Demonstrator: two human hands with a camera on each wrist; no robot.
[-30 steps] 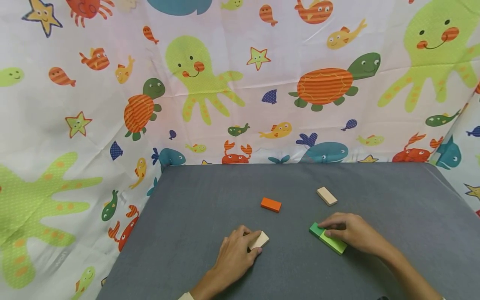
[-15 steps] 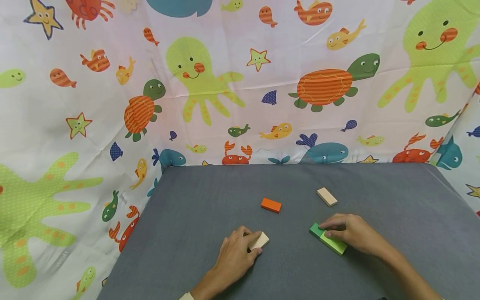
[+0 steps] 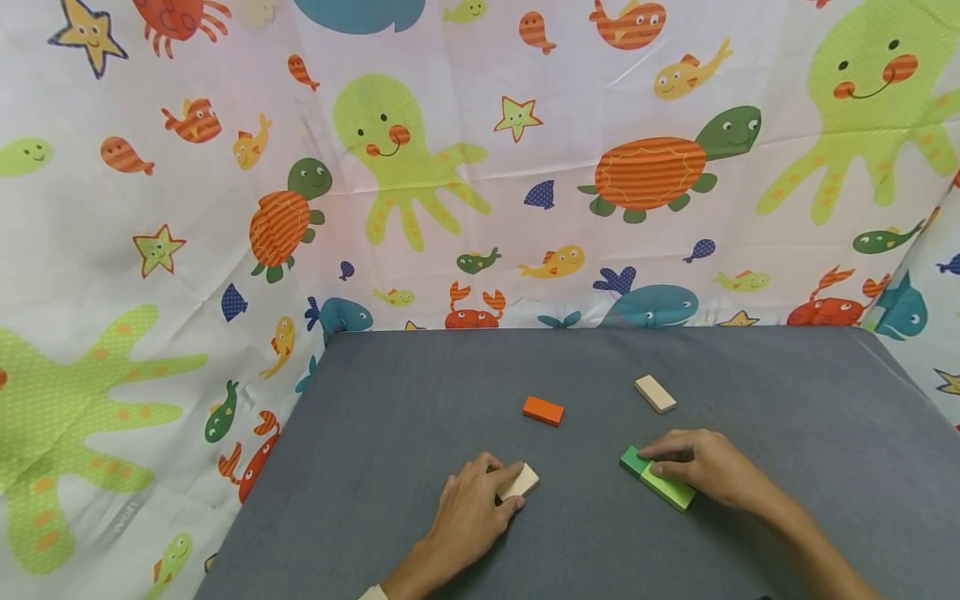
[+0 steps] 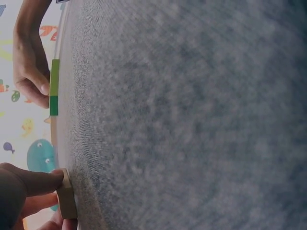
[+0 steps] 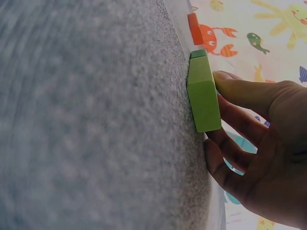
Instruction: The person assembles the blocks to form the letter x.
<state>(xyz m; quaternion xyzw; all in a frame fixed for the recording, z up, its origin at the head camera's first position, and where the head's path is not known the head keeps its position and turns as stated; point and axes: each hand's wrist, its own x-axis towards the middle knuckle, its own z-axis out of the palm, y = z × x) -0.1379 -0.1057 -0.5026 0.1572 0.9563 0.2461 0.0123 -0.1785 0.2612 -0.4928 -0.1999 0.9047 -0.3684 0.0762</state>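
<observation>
My left hand (image 3: 472,510) pinches a small cream wooden block (image 3: 521,482), thumb and forefinger at its sides, low on the grey tabletop. In the left wrist view, the same cream block (image 4: 66,195) stands close against the cloth surface. To the right, my right hand (image 3: 708,468) holds a light green block (image 3: 669,490) with thumb and curled fingers. A dark green block (image 3: 633,462) lies end to end with it, fingertips right at its edge. From the right wrist, the light green block (image 5: 204,103) shows its near end, fingers partly hidden behind.
An orange block (image 3: 543,411) lies farther back, between the hands. Another cream block (image 3: 655,393) rests behind the green pair. The grey table (image 3: 420,375) meets a hanging cloth (image 3: 450,192) printed with sea animals along its back and sides.
</observation>
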